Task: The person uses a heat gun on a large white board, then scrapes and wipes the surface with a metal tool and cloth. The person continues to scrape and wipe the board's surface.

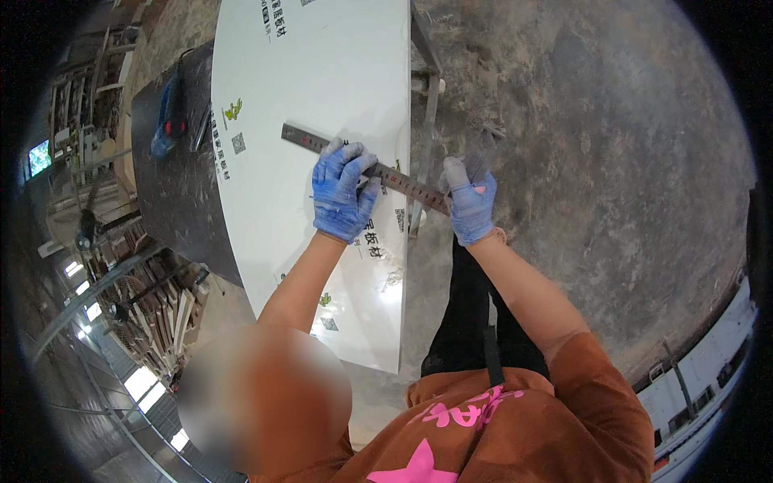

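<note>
A long steel ruler point(411, 188) lies slantwise across a white printed board point(322, 72), its right end passing the board's right edge. My left hand point(345, 193), in a blue work glove with greyish fingertips, presses on the ruler's middle, fingers curled over it and thumb beside it. Just beyond the board's edge, my right hand point(470, 203), gloved alike, is closed with its thumb raised, touching the ruler's right end. Something dark grey and blurred shows between its thumb and fingers; I cannot make out what it is.
Left of the board, a dark tabletop point(173, 205) carries a blue and red tool point(167, 129). A metal frame leg point(433, 109) stands under the board's right edge. Wooden pieces point(185, 314) are stacked at the left, near a fan point(121, 312). Concrete floor point(596, 161) stretches to the right.
</note>
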Motion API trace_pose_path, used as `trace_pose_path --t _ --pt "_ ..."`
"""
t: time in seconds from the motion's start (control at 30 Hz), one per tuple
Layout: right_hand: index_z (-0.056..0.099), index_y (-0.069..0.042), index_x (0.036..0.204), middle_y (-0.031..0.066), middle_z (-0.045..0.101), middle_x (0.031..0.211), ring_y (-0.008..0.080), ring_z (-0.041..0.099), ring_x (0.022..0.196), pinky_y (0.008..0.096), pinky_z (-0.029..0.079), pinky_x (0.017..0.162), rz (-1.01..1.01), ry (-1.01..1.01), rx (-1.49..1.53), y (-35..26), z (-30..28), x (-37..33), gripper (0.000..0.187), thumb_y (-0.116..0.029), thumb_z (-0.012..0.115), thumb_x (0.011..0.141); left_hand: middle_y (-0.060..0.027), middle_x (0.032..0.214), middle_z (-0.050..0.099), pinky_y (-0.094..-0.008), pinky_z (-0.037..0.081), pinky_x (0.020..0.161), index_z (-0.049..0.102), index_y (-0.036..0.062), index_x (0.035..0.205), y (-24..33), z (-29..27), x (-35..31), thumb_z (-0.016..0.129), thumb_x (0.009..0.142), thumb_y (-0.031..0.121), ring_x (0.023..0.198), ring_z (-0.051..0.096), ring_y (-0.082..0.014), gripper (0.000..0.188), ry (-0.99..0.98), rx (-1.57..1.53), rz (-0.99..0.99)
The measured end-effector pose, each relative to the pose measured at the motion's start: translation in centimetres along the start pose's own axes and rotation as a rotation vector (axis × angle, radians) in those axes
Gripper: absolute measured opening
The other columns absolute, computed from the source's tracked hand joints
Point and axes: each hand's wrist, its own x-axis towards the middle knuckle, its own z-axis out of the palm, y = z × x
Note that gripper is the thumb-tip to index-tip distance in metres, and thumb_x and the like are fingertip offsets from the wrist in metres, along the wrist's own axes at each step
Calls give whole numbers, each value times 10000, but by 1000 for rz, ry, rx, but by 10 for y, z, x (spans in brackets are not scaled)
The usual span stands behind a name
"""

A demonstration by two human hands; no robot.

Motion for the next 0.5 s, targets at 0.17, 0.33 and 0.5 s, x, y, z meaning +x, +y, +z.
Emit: trace_pose_path --t 0.17,0.33,0.5 --pt "616 -88 816 -20 579 728 83 510 645 267 392 584 31 111 100 24 1 -15 228 -295 693 871 -72 1073 584 -507 397 975 625 147 987 -3 2 1 693 727 151 1126 511 -358 268 6 -6 26" --pt "618 -77 917 -36 599 786 81 527 695 271 418 617 90 197 105 55 22 -34 173 -221 702 873 -59 986 582 -499 415 932 600 137 917 -3 2 4 675 735 133 1036 541 -344 197 -6 -66 78" --pt "624 -66 892 -23 601 775 95 533 694 265 430 639 -65 27 -5 29 2 -35 148 -196 694 881 -58 966 576 -496 420 922 584 140 950 -1 -12 -1 663 735 153 977 551 -339 230 -54 -68 164"
